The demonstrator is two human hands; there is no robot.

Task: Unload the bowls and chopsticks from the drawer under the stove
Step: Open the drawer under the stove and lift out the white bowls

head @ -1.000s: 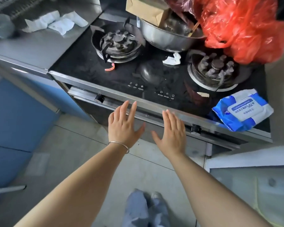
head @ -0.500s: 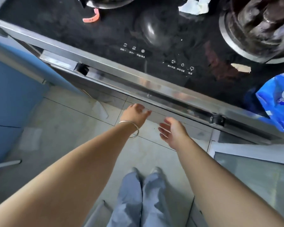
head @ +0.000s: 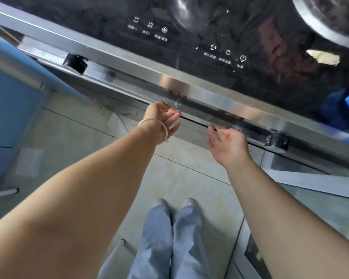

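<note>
The stove's black glass top (head: 189, 63) fills the upper half of the view, edged by a steel front rail (head: 117, 63). Below the rail the drawer front (head: 191, 130) is closed; no bowls or chopsticks show. My left hand (head: 162, 119), with a silver bangle on the wrist, is palm up under the rail, its fingertips at the drawer's top edge. My right hand (head: 228, 142) is also palm up just below the rail, fingers loosely bent and holding nothing. Whether the fingertips hook the drawer edge is unclear.
Two black knobs (head: 75, 62) (head: 276, 140) stick out of the steel rail on either side of my hands. A blue cabinet (head: 10, 109) stands to the left, a glass-fronted unit (head: 320, 190) to the right. My legs (head: 169, 238) stand on the tiled floor below.
I have leaned in closer, so the stove edge now looms larger. Both hands turned palm up and rose to the drawer's top edge beneath the steel rail.
</note>
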